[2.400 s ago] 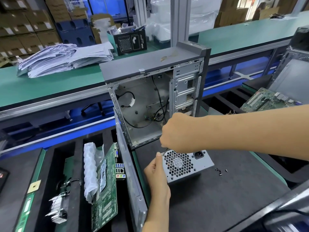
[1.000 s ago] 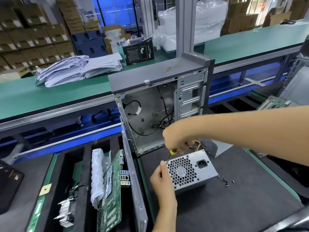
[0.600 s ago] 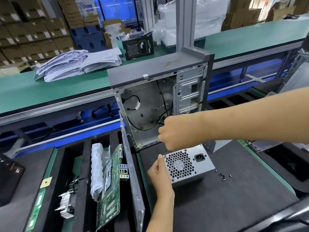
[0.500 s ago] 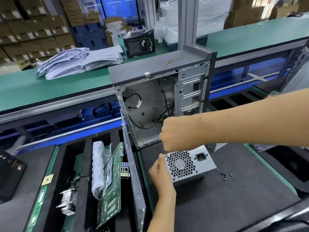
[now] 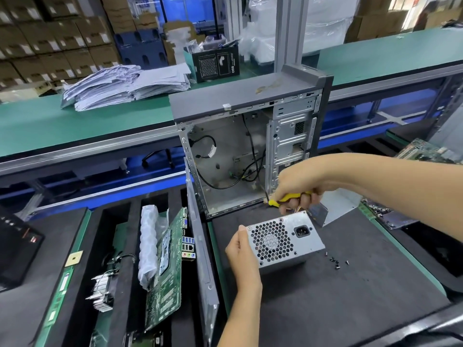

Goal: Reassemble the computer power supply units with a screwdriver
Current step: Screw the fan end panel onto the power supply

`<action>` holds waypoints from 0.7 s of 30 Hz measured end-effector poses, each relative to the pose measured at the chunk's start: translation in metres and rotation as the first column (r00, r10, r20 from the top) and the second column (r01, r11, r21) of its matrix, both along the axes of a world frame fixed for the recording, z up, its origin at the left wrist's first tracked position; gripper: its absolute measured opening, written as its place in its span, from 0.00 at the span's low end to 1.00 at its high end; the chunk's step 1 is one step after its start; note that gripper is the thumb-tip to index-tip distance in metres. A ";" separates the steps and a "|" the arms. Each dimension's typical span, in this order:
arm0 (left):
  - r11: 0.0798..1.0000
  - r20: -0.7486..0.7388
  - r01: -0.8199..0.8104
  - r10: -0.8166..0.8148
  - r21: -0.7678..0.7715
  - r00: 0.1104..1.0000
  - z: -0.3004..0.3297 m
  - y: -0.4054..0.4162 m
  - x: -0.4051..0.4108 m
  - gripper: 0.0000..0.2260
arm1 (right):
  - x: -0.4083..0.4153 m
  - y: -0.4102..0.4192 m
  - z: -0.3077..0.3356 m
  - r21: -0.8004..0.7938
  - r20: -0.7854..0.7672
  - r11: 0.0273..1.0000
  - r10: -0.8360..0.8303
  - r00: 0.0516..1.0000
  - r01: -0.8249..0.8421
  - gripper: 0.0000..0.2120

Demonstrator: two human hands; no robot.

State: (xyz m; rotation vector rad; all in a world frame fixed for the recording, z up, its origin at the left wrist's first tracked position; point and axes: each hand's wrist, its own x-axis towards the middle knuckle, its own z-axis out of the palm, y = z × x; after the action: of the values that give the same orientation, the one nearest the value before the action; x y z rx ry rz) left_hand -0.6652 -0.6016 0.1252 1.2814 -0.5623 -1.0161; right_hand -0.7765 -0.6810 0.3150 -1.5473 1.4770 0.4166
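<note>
While the left hand [image 5: 241, 249] grips the left edge of the power supply unit [image 5: 284, 240] lying on the black bench [image 5: 350, 301] before the open computer case [image 5: 246, 146], the right hand [image 5: 297, 186] curls around a yellow-handled screwdriver [image 5: 288, 197] just above it; loose screws [image 5: 335, 261] lie nearby.

Your right hand [image 5: 298, 186] has lifted up and away from the upper left corner of the silver metal power supply box [image 5: 285, 240], so the yellow-handled screwdriver [image 5: 288, 197] it grips now shows, its tip off the box.
</note>
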 end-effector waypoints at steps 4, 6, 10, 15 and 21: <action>0.999 -0.075 0.039 -0.037 0.032 0.996 0.001 -0.001 0.005 0.17 | -0.033 0.002 -0.013 -0.121 0.242 0.984 -0.099 0.965 0.131 0.15; 0.998 0.054 0.061 -0.062 0.019 0.997 0.002 0.000 0.006 0.19 | -0.047 0.005 -0.030 -0.171 0.325 0.963 -0.145 0.935 0.209 0.15; 0.998 0.107 0.045 -0.050 0.052 0.993 0.001 0.000 0.006 0.14 | -0.081 0.009 -0.076 -0.215 0.445 0.898 -0.260 0.857 0.384 0.14; 0.994 0.042 0.026 -0.031 0.107 0.999 0.006 0.000 0.005 0.11 | -0.113 0.005 -0.126 -0.143 0.509 0.851 -0.375 0.775 0.506 0.11; 0.987 0.152 0.013 -0.038 0.161 0.988 0.008 0.003 0.004 0.15 | -0.142 0.007 -0.176 -0.499 0.199 0.788 -0.300 0.933 0.360 0.06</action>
State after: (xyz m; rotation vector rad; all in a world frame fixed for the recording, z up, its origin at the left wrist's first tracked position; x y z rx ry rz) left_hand -0.6608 -0.5989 0.1328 1.5075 -0.6271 -1.0036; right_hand -0.9183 -0.6742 0.1386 -1.6387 1.8299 -0.3150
